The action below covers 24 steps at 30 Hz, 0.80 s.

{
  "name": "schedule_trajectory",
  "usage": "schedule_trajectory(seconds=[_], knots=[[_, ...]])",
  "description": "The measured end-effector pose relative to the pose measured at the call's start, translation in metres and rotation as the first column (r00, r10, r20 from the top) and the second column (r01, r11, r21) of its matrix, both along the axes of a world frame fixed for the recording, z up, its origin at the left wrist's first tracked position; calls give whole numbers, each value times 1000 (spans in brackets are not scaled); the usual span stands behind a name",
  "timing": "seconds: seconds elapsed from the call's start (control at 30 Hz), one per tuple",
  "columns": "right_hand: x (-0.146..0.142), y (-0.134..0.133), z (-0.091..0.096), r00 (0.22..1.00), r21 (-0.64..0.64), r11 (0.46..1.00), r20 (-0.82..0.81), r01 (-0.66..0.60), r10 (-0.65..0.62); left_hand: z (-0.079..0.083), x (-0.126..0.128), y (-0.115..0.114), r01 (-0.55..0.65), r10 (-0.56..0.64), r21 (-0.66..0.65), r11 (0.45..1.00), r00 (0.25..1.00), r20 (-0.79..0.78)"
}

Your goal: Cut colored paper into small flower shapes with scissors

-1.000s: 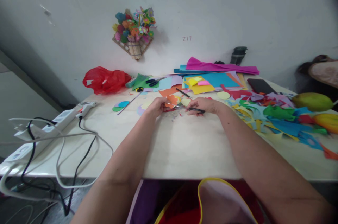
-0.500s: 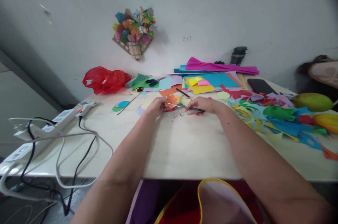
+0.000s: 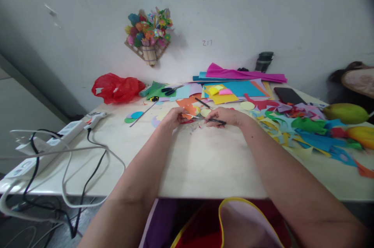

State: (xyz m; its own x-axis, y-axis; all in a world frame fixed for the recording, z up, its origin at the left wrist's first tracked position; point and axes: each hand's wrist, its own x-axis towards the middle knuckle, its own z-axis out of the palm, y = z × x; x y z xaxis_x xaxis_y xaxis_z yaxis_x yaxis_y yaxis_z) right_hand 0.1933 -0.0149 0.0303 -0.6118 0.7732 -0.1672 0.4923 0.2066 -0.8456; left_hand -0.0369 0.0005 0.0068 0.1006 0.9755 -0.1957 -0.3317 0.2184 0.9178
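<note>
At mid-frame, orange paper, pinched by left fingers, is cut with scissors grasped by right fingers; a steady hold seems needed.

On the table, the left hand holds a paper cutout just left of the scissors in the right hand. A power strip lies near left, a bag far left, paper sheets behind, scraps right.

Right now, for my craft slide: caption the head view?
Left hand holds an orange paper piece, right hand holds scissors at it, on a table strewn with coloured scraps.
</note>
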Motion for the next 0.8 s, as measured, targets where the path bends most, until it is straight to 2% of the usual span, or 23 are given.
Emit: schedule_trajectory(seconds=[0.3,0.8], knots=[[-6,-7,7,999,-19,1000,29,20,-20,0,-1,1,-4,4,8,1000,1000,10],[-8,-5,2,998,-39,999,62,-23,26,-2,-3,4,-33,33,7,999,999,19]])
